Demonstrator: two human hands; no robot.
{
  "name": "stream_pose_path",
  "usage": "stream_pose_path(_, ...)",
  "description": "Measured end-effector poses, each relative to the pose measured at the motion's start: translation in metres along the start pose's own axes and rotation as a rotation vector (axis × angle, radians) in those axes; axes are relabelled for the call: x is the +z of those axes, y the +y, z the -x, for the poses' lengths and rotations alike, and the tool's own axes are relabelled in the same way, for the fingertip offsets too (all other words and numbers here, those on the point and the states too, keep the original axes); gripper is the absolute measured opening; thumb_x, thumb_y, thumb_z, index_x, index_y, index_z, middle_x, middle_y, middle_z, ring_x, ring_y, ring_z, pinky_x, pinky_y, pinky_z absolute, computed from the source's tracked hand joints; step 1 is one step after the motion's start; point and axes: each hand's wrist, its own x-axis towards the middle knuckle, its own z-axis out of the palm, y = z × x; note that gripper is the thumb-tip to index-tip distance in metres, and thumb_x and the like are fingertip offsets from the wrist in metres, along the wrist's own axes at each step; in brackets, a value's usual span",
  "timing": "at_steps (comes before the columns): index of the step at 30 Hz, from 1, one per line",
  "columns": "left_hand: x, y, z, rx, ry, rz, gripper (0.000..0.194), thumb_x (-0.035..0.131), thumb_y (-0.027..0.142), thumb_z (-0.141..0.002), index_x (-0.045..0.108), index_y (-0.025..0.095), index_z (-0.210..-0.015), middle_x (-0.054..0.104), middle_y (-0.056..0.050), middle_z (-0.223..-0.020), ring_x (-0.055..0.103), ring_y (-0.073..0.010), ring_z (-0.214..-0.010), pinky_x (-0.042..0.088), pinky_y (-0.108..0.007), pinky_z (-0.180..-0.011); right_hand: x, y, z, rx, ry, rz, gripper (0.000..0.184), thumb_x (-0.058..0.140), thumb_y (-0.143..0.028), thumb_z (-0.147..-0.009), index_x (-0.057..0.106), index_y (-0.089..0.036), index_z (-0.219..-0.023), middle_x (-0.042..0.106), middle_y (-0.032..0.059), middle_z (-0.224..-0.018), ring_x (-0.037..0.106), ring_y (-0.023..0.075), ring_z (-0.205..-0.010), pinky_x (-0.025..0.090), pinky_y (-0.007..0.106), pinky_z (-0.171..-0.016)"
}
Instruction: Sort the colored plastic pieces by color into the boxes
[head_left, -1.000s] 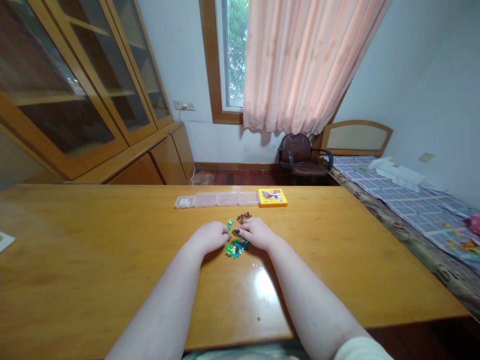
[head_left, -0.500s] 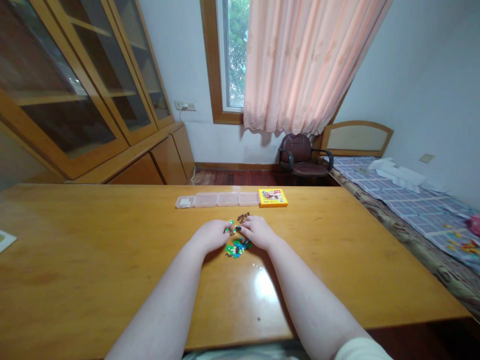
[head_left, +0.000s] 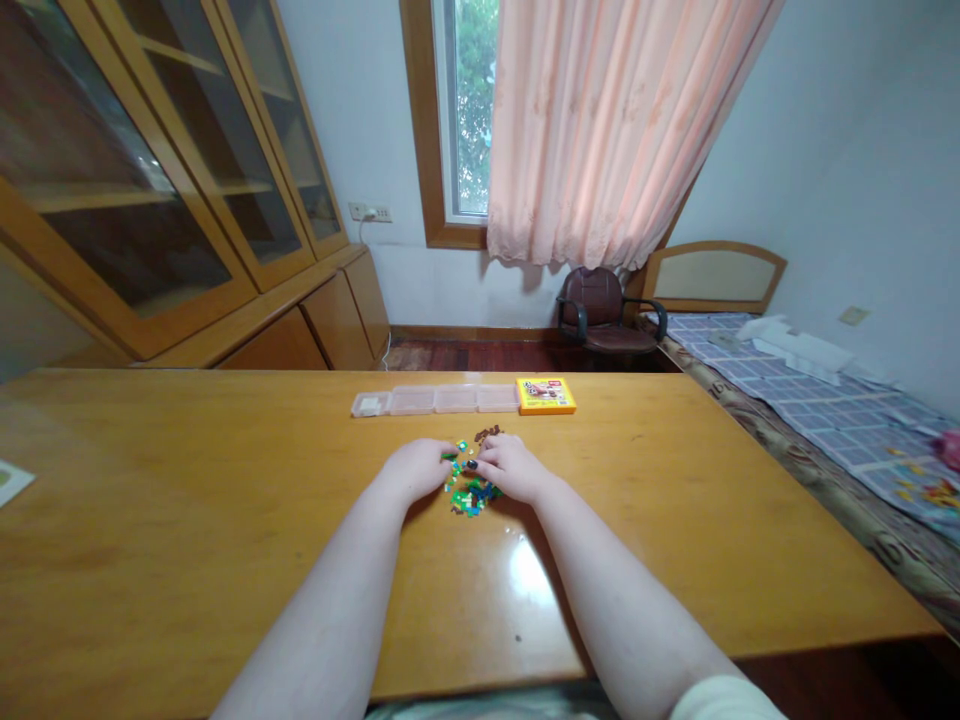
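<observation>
A small heap of tiny green and blue building bricks lies on the wooden table between my hands. My left hand rests on the table left of the heap, fingers curled, its tips pinching a small green piece. My right hand sits right of the heap, fingers curled, with dark-nailed fingertips meeting the left hand's above the bricks. A few brown pieces lie just beyond the hands.
A row of clear plastic compartment boxes and a yellow box stand further back. A slip of paper lies at the table's left edge. Glass-door cabinets are on the left, with a chair, a bed and a curtained window behind.
Both hands have stayed over the brick heap. The fingertips have shifted slightly and now meet a little closer over the bricks.
</observation>
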Motion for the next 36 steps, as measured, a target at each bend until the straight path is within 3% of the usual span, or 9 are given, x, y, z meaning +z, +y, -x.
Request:
stream_pose_path(3,-0.001,0.001,0.0,0.028,0.03,0.012,0.041,0.045,0.022,-0.077,0.065,0.029,-0.111,0.066,-0.003,-0.114,0.06,-0.0221,-0.103,0.043,-0.029,-0.089,0.0,-0.001,0.001,0.013,-0.022,0.009,0.034,0.046,-0.041,-0.091,0.071,-0.022,-0.08,0.057,0.0021,-0.082,0.047,0.0152,-0.083,0.028,0.028,-0.073)
stream_pose_path(9,0.002,0.008,0.005,0.136,-0.055,0.061,0.038,0.047,0.021,-0.077,0.067,0.035,-0.106,0.071,0.001,-0.102,0.064,-0.0205,-0.091,0.046,-0.026,-0.077,-0.008,0.004,0.002,0.027,-0.018,-0.008,0.037,0.045,-0.043,-0.091,0.073,-0.023,-0.077,0.06,0.0015,-0.08,0.048,0.015,-0.081,0.029,0.028,-0.073)
stream_pose_path(14,0.006,0.004,0.002,0.105,-0.088,0.056,0.041,0.048,0.021,-0.076,0.066,0.033,-0.111,0.067,0.0,-0.112,0.063,-0.0204,-0.099,0.045,-0.027,-0.085,-0.011,0.008,0.002,0.118,0.009,0.039,0.04,0.041,-0.041,-0.093,0.074,-0.022,-0.079,0.062,0.0031,-0.081,0.049,0.0151,-0.08,0.029,0.027,-0.071)
stream_pose_path(18,0.007,0.004,-0.001,0.112,-0.03,0.016,0.042,0.045,0.021,-0.077,0.064,0.031,-0.114,0.065,0.0,-0.115,0.061,-0.0207,-0.103,0.044,-0.029,-0.09,-0.014,0.011,0.002,0.234,0.037,0.097,0.044,0.036,-0.04,-0.094,0.073,-0.019,-0.082,0.063,0.005,-0.081,0.05,0.0153,-0.077,0.028,0.027,-0.067)
stream_pose_path(26,0.015,0.007,-0.006,0.088,-0.013,0.014,0.048,0.045,0.022,-0.078,0.056,0.032,-0.124,0.061,-0.001,-0.123,0.058,-0.0205,-0.109,0.043,-0.03,-0.093,-0.015,0.016,0.004,0.274,0.151,0.077,0.046,0.033,-0.035,-0.095,0.072,-0.018,-0.078,0.062,0.0045,-0.074,0.052,0.0146,-0.073,0.029,0.025,-0.066)
stream_pose_path(31,0.011,0.009,-0.003,0.042,0.0,-0.037,0.04,0.044,0.022,-0.079,0.064,0.029,-0.113,0.065,-0.003,-0.115,0.061,-0.0223,-0.104,0.045,-0.031,-0.088,-0.013,0.027,0.005,0.4,0.241,-0.08,0.048,0.032,-0.038,-0.094,0.071,-0.017,-0.076,0.066,0.0062,-0.077,0.057,0.0159,-0.074,0.034,0.024,-0.066)
stream_pose_path(36,0.009,0.023,0.004,0.223,-0.057,0.012,0.042,0.047,0.019,-0.075,0.066,0.035,-0.108,0.069,0.002,-0.108,0.063,-0.0193,-0.096,0.046,-0.026,-0.081,-0.014,0.03,0.006,0.353,0.17,-0.26,0.042,0.036,-0.033,-0.092,0.071,-0.016,-0.076,0.068,0.0055,-0.082,0.058,0.0152,-0.077,0.037,0.022,-0.068)
